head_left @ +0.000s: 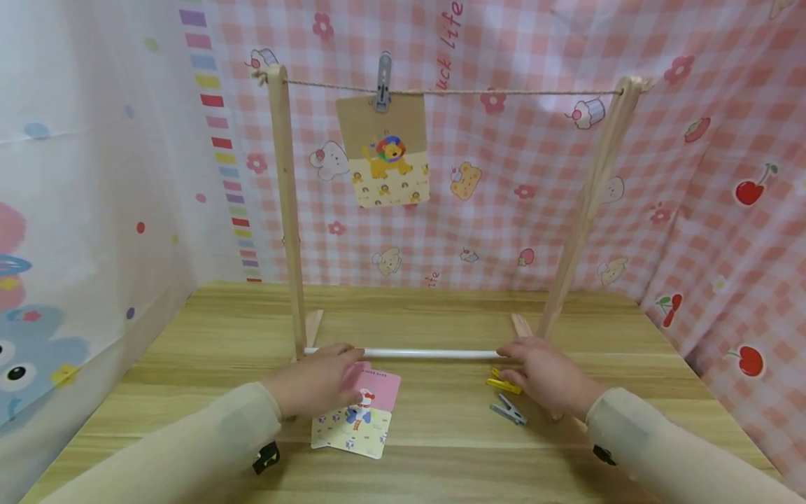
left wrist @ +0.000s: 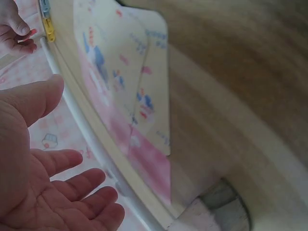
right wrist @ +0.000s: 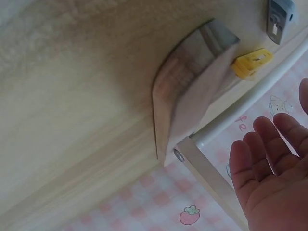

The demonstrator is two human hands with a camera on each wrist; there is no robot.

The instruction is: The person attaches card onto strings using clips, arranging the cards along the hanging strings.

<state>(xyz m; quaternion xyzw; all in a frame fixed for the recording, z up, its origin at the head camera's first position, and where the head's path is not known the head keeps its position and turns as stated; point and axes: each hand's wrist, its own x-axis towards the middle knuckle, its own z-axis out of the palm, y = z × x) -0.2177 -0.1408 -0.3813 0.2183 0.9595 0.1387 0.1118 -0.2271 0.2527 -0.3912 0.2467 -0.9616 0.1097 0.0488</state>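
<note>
My left hand (head_left: 315,381) reaches over the left end of a white rod (head_left: 428,353), its fingers spread and holding nothing. Below and beside it lie overlapping pink-and-cream cards (head_left: 378,423) with small cartoon prints, partly hidden by the hand. At the rod's other end is my right hand (head_left: 550,378), its fingers (right wrist: 269,144) loosely extended and nothing in them. Near its thumb lie a yellow clothespin (head_left: 506,385) and a grey clothespin (head_left: 510,411). A lion card (head_left: 387,171) hangs from a string (head_left: 504,92), held by another grey clothespin (head_left: 383,84).
Two wooden posts, the left post (head_left: 286,210) and the right post (head_left: 585,203), carry the string and stand on wooden feet (right wrist: 192,72). The frame sits on a wood-grain table (head_left: 441,462). Printed cloth (head_left: 504,231) hangs behind and at both sides.
</note>
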